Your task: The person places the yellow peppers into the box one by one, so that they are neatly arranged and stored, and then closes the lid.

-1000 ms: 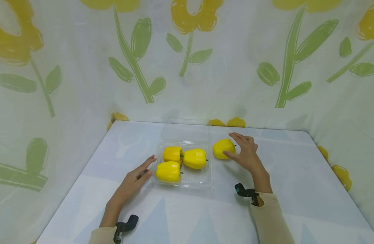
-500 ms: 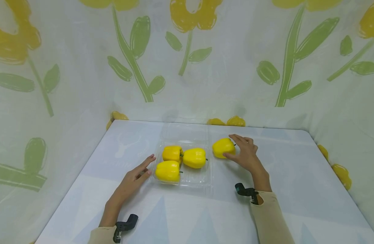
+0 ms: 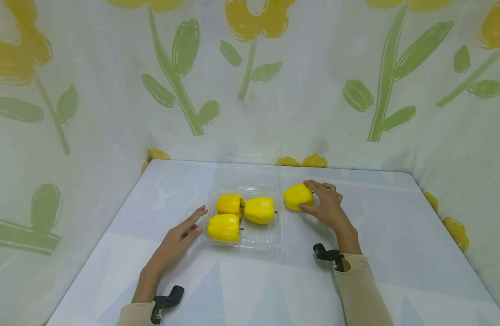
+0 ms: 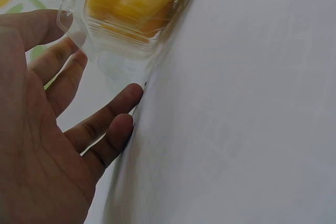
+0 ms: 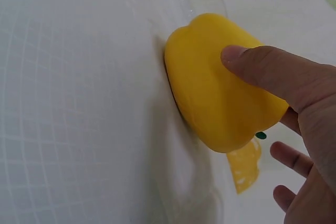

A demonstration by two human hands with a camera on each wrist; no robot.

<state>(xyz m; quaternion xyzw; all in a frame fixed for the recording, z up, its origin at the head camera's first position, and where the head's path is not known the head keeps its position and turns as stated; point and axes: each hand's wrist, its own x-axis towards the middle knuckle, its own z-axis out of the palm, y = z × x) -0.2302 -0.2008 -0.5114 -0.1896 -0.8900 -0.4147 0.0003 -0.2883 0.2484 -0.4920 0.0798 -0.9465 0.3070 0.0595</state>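
In the head view a clear plastic clamshell box (image 3: 268, 239) lies with its lid folded back. Inside are yellow bell peppers: one at front left (image 3: 224, 227), one behind it (image 3: 229, 203) and one on the right (image 3: 259, 210). Another yellow bell pepper (image 3: 296, 197) stays on the table right of the box. Between thumb and fingers, my right hand (image 3: 329, 207) grips that pepper; the right wrist view shows the thumb (image 5: 268, 66) pressed on its side. My left hand (image 3: 175, 243) touches the box's left rim (image 4: 65, 19) with loosely extended fingers.
The white table (image 3: 250, 290) carries pale blue triangle prints. Behind it and at both sides hangs a flower-print cloth (image 3: 315, 90). A black wrist mount (image 3: 329, 254) sits on the right forearm, and another black mount (image 3: 168, 299) on the left.
My right hand's fingers have closed in on the loose bell pepper, which stays in place on the table. The left hand keeps still at the box.
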